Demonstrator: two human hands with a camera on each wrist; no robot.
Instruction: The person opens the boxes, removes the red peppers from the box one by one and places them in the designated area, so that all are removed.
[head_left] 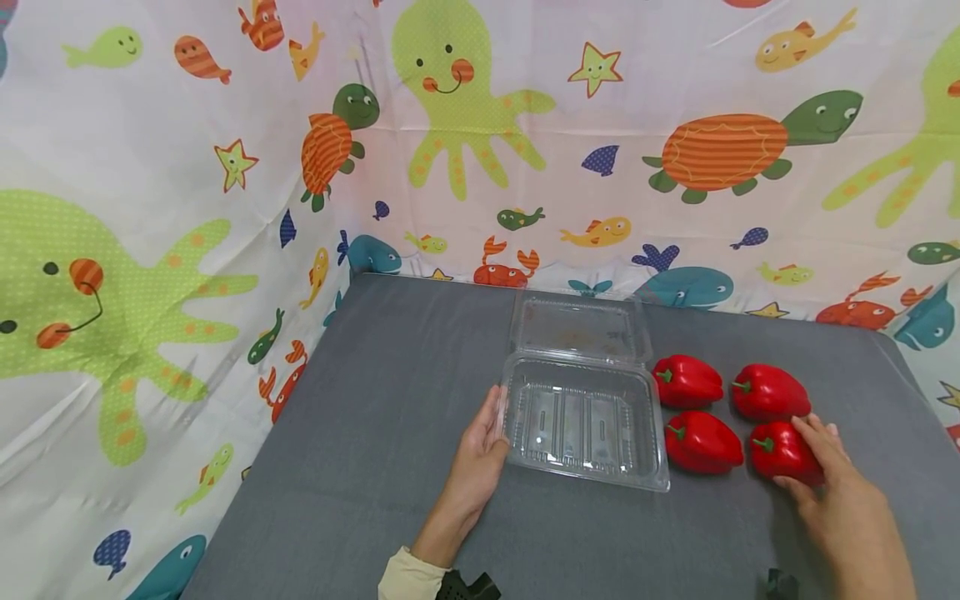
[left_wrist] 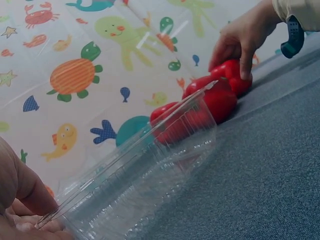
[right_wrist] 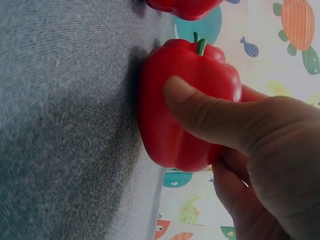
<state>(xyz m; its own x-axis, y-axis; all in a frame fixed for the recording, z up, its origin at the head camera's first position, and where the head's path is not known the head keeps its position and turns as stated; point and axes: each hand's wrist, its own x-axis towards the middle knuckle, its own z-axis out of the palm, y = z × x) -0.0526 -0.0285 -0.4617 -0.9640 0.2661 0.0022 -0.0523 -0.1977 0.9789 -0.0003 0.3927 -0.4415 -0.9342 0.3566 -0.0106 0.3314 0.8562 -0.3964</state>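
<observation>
A clear plastic clamshell box (head_left: 581, 421) lies on the grey cloth with its lid (head_left: 581, 327) folded back behind it. My left hand (head_left: 482, 450) pinches the box's left rim between thumb and fingers, as the left wrist view also shows. Right of the box are several red bell peppers with green stems. My right hand (head_left: 840, 483) grips the front right bell pepper (head_left: 786, 451), thumb on its near side and fingers around the far side. In the right wrist view this bell pepper (right_wrist: 185, 115) is close against the cloth.
The other peppers stand close by: one front left (head_left: 703, 443), one back left (head_left: 687, 382) and one back right (head_left: 770, 392). A grey cloth (head_left: 375, 400) covers the table. A curtain (head_left: 480, 233) printed with sea animals hangs behind and at the left.
</observation>
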